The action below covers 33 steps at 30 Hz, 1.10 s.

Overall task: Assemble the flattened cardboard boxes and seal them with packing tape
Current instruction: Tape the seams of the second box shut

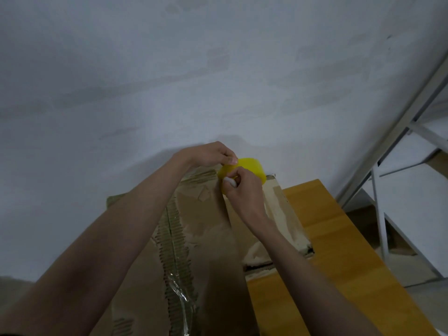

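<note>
Yellow tape roll (244,169) is pinched in both your hands, left hand (210,155) and right hand (243,190), above the cardboard box (208,229) (torn, worn) on the wooden bench (339,251).

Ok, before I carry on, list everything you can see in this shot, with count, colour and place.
tape roll: one, yellow, held up over the far end of the box
cardboard box: one, brown, worn with torn patches showing ribbing, lying on the table
clear tape strip: one, shiny, crinkled, along the near part of the box
table: one, orange-brown wood, under the box, bare on the right
shelving frame: one, white metal, far right
wall: white-grey, behind everything
left hand: grips the roll's far-left edge
right hand: pinches at the roll's near side, fingers curled
</note>
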{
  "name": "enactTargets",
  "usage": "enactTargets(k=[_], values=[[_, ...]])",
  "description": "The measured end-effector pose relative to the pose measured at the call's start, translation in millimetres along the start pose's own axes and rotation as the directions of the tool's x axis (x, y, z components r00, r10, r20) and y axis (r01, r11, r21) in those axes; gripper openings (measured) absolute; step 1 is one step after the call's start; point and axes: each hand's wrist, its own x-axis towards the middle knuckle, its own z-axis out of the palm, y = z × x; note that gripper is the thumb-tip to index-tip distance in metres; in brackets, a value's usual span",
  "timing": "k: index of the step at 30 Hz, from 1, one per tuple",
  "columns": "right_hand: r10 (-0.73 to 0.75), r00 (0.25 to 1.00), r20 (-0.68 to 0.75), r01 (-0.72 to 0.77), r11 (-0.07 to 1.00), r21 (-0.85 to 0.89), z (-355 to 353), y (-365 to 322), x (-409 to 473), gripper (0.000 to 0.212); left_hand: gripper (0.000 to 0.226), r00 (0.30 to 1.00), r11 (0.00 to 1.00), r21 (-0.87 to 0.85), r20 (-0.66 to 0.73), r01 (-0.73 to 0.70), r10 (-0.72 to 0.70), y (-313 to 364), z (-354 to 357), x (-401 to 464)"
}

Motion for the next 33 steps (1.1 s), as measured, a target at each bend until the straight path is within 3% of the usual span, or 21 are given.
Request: enactTargets(k=[5,11,14,18,22,25,27,30,33], values=[[0.123,0.962,0.243,-0.077,0.979,-0.191,-24,18,-7,0.009,0.03,1.0,1.0,-0.008,-0.025,0.018,-0.018,-6,-3,1],[0.297,0.938,0.176,-0.279,0.953,-0.12,-57,65,-3,0.011,0.029,0.999,1.0,-0.016,-0.038,0.022,-0.023,-9,-2,3],[0.382,0.889,0.253,-0.338,0.919,-0.202,-52,106,-7,0.013,0.03,0.999,0.999,-0.026,-0.041,0.026,-0.027,-9,-2,3],[0.442,0.822,0.36,-0.355,0.891,-0.284,-22,153,-23,0.017,0.03,0.999,0.999,-0.028,-0.047,0.019,-0.021,-10,-2,3],[0.433,0.802,0.412,-0.281,0.882,-0.379,3,179,-35,0.022,0.029,0.999,0.999,-0.031,-0.052,0.012,-0.014,-10,-1,2],[0.375,0.841,0.391,-0.197,0.884,-0.424,7,181,-34,0.024,0.029,0.999,1.0,-0.027,-0.044,0.015,-0.016,-10,0,2],[0.295,0.912,0.285,-0.171,0.905,-0.39,2,170,-24,0.038,0.028,0.999,1.0,-0.028,-0.043,0.013,-0.014,-10,0,3],[0.047,0.998,0.051,-0.042,0.995,-0.091,-14,132,4,0.068,0.025,0.999,0.999,-0.033,-0.043,0.01,-0.011,-11,0,2],[-0.188,0.982,0.01,0.185,0.976,0.117,-28,91,33,0.088,0.022,0.999,1.0,-0.027,-0.035,0.0,-0.001,-12,0,1]])
